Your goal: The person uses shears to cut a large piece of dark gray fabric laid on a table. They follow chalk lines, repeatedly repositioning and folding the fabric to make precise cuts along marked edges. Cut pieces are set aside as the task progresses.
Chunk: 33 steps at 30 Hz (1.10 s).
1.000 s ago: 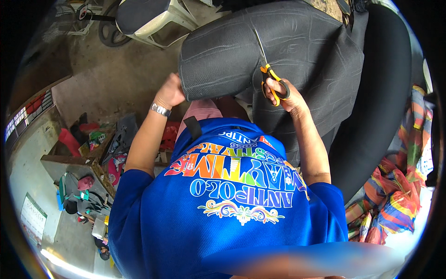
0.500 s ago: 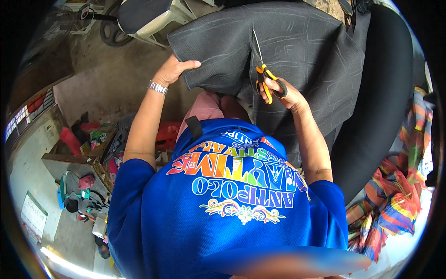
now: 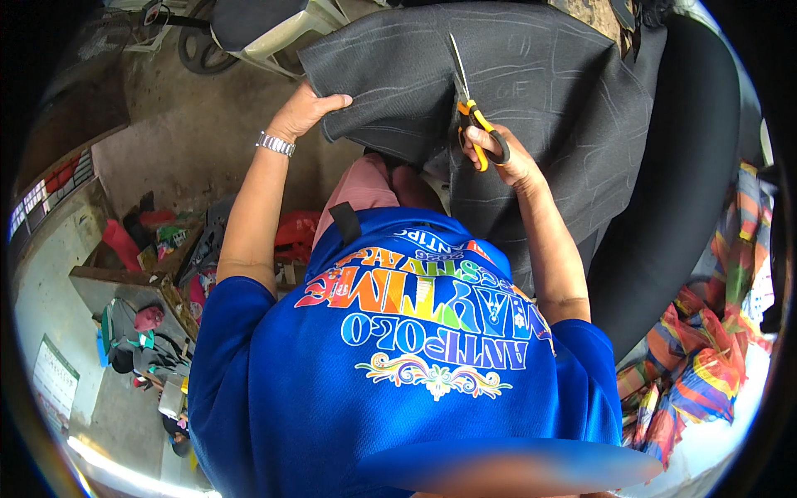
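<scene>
A large sheet of dark grey fabric (image 3: 556,108), marked with pale chalk lines, spreads out in front of me. My left hand (image 3: 311,112) pinches its left edge, thumb on top, and holds that side up. In my right hand (image 3: 506,158) is a pair of scissors (image 3: 471,116) with yellow and black handles. Their blades point away from me and lie at a slit in the cloth, which runs from the near edge up to them. The lower blade is partly hidden by the fabric.
A thick black padded roll (image 3: 681,166) curves along the right side. Beyond it lies a heap of colourful striped sheer cloth (image 3: 706,357). At the far left stands a pale plastic chair (image 3: 278,41) with a dark seat. Cluttered boxes and bags (image 3: 158,241) sit at left.
The scissors have moved slightly farther up the fabric with my right hand, and their blades have come closer together. My left hand has shifted a little left and away, still gripping the edge.
</scene>
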Tool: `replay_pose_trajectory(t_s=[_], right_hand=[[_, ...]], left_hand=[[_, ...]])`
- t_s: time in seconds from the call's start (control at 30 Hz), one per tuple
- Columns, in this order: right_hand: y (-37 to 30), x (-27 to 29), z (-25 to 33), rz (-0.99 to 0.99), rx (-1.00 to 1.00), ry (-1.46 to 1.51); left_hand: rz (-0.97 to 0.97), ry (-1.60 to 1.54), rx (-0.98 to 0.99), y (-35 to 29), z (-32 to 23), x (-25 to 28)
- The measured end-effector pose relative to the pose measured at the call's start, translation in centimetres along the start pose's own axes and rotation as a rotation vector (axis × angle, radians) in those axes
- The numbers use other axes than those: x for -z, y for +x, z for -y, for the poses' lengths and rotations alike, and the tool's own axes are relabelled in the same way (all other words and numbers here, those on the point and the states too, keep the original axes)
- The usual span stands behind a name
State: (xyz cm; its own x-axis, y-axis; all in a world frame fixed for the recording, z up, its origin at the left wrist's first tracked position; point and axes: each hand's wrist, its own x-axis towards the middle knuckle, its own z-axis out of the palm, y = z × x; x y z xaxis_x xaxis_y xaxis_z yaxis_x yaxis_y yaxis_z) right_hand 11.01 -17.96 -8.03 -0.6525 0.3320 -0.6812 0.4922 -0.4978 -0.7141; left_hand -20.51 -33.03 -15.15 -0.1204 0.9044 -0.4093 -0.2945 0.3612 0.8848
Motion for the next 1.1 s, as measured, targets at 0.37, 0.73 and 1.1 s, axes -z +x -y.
replay_pose_trajectory(t_s=[0.37,0.73,1.1], right_hand=[[0.4,-0.8,1.1,0.041,0.017,0.053],[-1.5,-1.8,0.7,-0.049,-0.015,0.134],[-2.7,-1.4,-0.5,0.088,0.182,0.099]], left_hand=[[0.003,0.163,-0.043,-1.7,-0.3,-0.9],[0.082,0.28,-0.1,-3.5,-1.2,-2.4],[0.016,0.13,0.033,-3.5,-2.8,-3.5]])
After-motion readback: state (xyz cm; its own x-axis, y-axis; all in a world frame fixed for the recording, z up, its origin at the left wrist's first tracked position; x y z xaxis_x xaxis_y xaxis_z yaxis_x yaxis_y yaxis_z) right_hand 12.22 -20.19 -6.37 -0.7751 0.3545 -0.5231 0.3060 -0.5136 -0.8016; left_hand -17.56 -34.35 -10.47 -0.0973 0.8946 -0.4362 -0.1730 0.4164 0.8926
